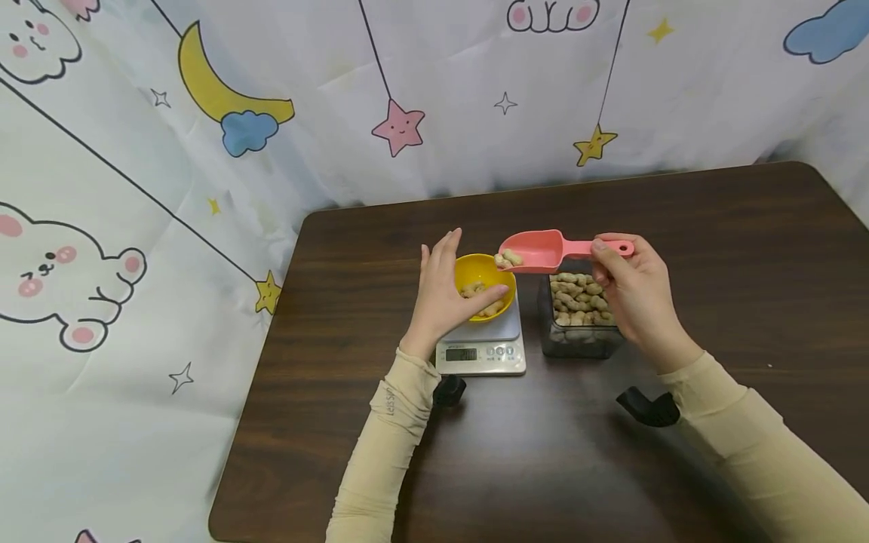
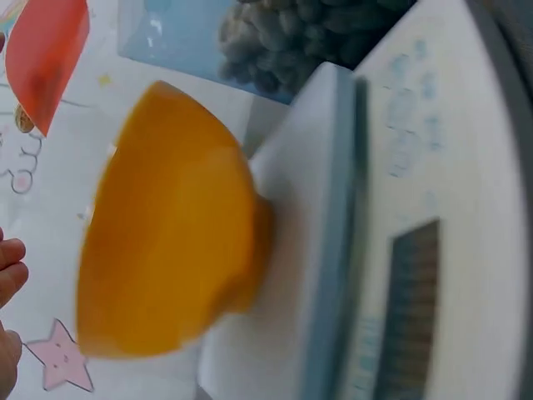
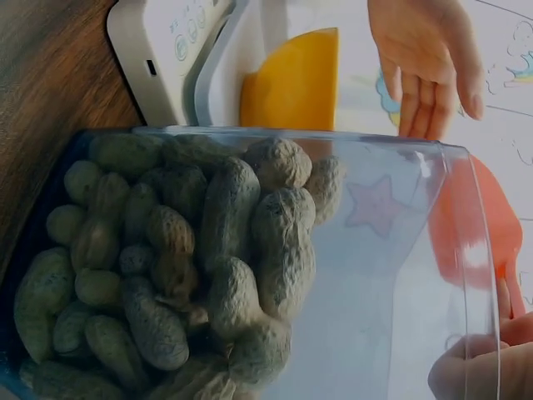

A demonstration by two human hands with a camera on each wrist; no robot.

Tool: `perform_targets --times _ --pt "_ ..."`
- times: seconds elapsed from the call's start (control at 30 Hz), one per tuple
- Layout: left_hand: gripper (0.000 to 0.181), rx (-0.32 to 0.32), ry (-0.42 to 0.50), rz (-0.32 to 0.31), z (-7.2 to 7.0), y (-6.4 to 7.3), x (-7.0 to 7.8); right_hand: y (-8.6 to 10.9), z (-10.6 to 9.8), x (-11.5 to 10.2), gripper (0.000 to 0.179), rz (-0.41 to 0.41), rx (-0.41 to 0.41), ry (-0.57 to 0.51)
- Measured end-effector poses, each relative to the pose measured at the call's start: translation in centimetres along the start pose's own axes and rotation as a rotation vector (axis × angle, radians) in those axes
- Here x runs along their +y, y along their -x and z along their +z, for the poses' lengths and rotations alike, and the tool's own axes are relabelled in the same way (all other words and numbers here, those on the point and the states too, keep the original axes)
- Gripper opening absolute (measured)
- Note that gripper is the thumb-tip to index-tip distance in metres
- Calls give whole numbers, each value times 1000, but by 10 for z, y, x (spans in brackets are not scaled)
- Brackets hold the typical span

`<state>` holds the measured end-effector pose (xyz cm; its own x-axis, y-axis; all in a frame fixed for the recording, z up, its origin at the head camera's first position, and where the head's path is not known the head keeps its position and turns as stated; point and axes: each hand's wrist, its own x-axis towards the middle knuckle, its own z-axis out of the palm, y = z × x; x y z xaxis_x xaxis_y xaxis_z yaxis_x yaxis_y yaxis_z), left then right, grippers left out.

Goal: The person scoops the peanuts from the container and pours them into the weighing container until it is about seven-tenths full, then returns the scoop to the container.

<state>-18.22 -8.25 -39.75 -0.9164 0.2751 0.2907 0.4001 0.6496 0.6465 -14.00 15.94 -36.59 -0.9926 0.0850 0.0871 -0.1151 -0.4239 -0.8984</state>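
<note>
In the head view a yellow bowl (image 1: pixel 508 300) with a few peanuts inside stands on a kitchen scale (image 1: pixel 481 360) whose display is lit. My left hand (image 1: pixel 444 290) spreads its fingers and thumb over the bowl's left and near side. With my right hand (image 1: pixel 634 290) I grip the handle of a pink scoop (image 1: pixel 539 250); a couple of peanuts (image 1: pixel 508 259) lie at its lip, which overlaps the bowl's right rim. The left wrist view shows the bowl (image 2: pixel 166 233) from the side, the scoop (image 2: pixel 46 58) above it.
A clear plastic container (image 1: pixel 581 348) filled with unshelled peanuts (image 1: pixel 579 299) stands right of the scale, below my right hand. The dark wooden table (image 1: pixel 733 264) ends at a patterned curtain (image 1: pixel 462 90) behind. Black wrist-camera mounts (image 1: pixel 649 408) hang beneath the sleeves.
</note>
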Motion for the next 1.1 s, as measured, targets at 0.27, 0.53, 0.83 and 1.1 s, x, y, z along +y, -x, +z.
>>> perform_targets --times 0.27,0.53,0.83,1.1 --pt "102 -5 15 -82 15 18 -21 0 7 8 17 -52 16 328" --pt "107 -23 -26 -102 23 25 -29 3 12 10 26 -143 -22 704" --pt "110 -16 -48 -64 25 23 -28 7 12 8 27 -250 -36 798" --pt "109 -16 -49 -51 21 17 -19 8 8 2 29 -242 2 721"
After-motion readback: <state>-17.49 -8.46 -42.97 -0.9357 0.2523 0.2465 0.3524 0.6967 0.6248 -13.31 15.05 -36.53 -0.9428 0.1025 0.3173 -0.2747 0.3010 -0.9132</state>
